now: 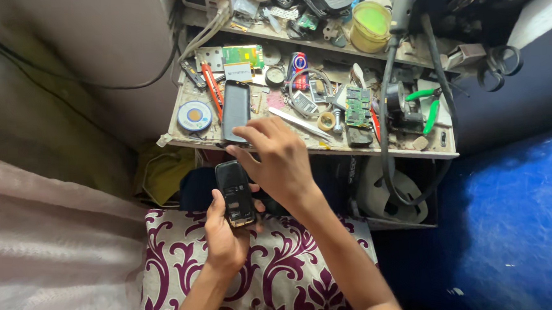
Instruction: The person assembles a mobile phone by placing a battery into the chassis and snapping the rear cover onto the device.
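Small black handset, back cover off, gripped upright in the left hand over a maroon-and-white patterned cushion.

Left fingers curled shut around the lower half of the handset, thumb along its left edge; dull metal and circuitry exposed in the open back. Right hand half open above it, fingers loosely bent, fingertips hovering near the front edge of a cluttered, dusty workbench — touching anything or not, impossible to tell. Just beyond the fingertips, a glossy dark phone back panel lying flat; beside it a round solder-wick spool, a green circuit board, green-handled pliers and a translucent yellow-green tub.
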